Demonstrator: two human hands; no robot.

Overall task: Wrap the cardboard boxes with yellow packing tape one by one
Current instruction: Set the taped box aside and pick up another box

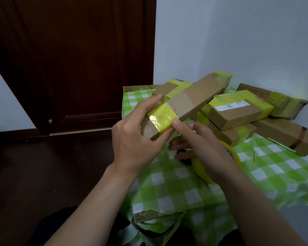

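Note:
I hold a long cardboard box [194, 100] tilted above the table, its far end pointing away to the right. A band of yellow tape [163, 118] wraps its near end. My left hand [133, 139] grips that near end from the left, fingers over the top. My right hand [201, 144] pinches the taped band at its lower edge, thumb tip on the tape and the other fingers curled beneath. The yellow tape roll [203, 170] lies on the table, mostly hidden under my right hand and wrist.
The table has a green-and-white checked cloth [167, 189]. Several cardboard boxes with yellow tape are piled at the back right by the white wall, one with a white label [236, 110]. A plain brown box [284, 134] lies at the right. A dark wooden door [69, 59] stands left.

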